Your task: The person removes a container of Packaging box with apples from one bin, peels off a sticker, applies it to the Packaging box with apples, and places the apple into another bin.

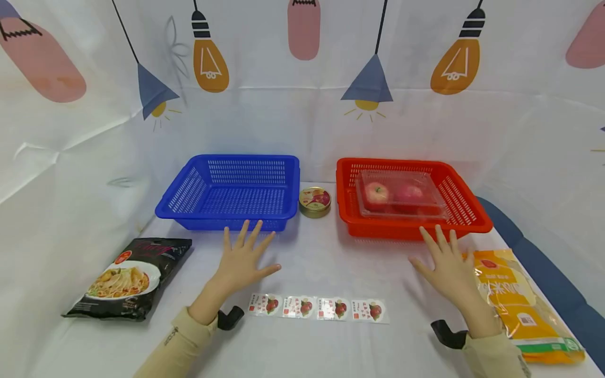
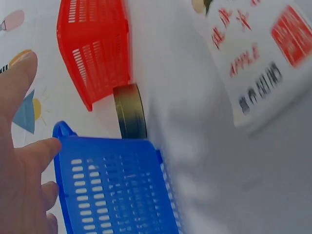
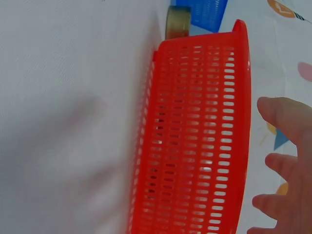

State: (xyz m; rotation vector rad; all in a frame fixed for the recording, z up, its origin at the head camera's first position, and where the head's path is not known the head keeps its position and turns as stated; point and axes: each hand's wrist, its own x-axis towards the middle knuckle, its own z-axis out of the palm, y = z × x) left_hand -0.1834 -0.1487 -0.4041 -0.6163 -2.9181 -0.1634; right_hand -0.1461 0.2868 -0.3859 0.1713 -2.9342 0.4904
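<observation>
My left hand (image 1: 242, 262) is spread above the table, just in front of the blue basket (image 1: 227, 223), and holds nothing. My right hand (image 1: 446, 268) hovers with fingers apart before the red basket (image 1: 378, 229), also holding nothing. Inside the red basket lies a clear plastic box (image 1: 427, 212) with apples (image 1: 377, 193) in it. A row of several apple stickers (image 1: 317, 308) lies flat between the two forearms. Between the baskets stands a small round tin (image 1: 315, 202). In the right wrist view, the fingers (image 3: 280, 114) are beside the red basket's rim.
A black noodle packet (image 1: 127, 278) lies at the left. The yellow rice bag (image 1: 524, 310) lies at the right edge, partly behind my right hand and forearm. Beyond that edge is a blue seat-like surface (image 1: 557, 268). A patterned white cloth (image 1: 264, 121) hangs behind the baskets.
</observation>
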